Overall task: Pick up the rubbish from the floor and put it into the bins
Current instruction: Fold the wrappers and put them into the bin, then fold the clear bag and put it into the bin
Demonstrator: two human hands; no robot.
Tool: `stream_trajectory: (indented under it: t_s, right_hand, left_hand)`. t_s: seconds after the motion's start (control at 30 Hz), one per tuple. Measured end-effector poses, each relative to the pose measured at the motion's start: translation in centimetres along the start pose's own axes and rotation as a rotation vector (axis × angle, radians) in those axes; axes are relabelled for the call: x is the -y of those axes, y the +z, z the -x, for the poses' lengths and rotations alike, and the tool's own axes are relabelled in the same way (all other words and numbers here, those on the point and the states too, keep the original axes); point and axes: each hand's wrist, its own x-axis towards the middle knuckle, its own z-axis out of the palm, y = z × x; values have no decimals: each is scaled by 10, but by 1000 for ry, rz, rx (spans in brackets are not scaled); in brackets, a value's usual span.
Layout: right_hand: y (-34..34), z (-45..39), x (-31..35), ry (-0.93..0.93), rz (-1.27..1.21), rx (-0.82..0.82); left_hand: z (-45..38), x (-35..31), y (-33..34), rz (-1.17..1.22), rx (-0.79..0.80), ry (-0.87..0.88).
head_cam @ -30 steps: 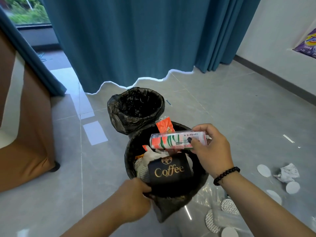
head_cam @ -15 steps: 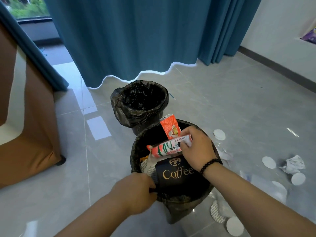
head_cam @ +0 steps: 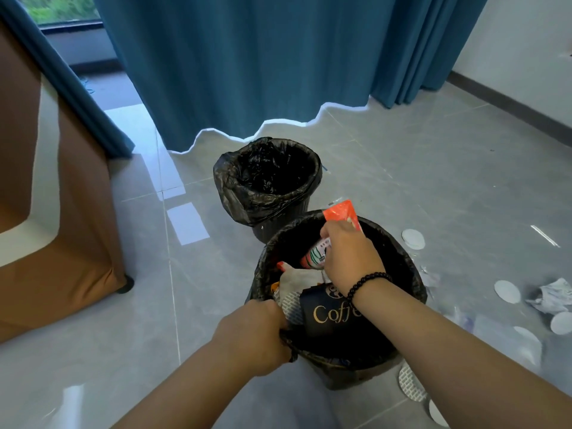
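Two black-lined bins stand on the grey floor. The near bin [head_cam: 402,274] holds a black "Coffee" bag [head_cam: 322,311], white paper and wrappers. My right hand [head_cam: 349,258] is inside its mouth, gripping a pink-and-green wrapped packet [head_cam: 314,255] and an orange sachet [head_cam: 340,212] that sticks up above my fingers. My left hand [head_cam: 253,335] grips the near bin's front-left rim. The far bin [head_cam: 235,187] behind it looks empty.
White round discs [head_cam: 413,239] and a crumpled paper [head_cam: 554,295] lie on the floor to the right of the near bin. A brown sofa [head_cam: 62,243] stands at the left. Blue curtains [head_cam: 247,72] hang behind the bins.
My right hand has lowered the packet and sachet from above the near bin down into its mouth. My left hand has kept its grip on the rim.
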Motion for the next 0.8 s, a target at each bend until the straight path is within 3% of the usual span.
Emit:
stream_trajectory:
  t_s: [0.13, 0.3, 0.5, 0.63, 0.8]
  right_hand:
    - [21, -11, -8, 16, 2, 178]
    - [38, -24, -12, 65, -86, 271]
    - [35, -29, -6, 21, -100, 445]
    - [9, -24, -7, 3, -106, 367]
    - [-28, -16, -31, 40, -97, 50]
  left_hand:
    - [2, 5, -4, 18, 8, 48]
    - [4, 18, -17, -26, -58, 63]
    - [1, 27, -25, -29, -39, -12]
    - [-6, 32, -33, -49, -60, -84]
    - [-22, 15, -33, -42, -114, -100]
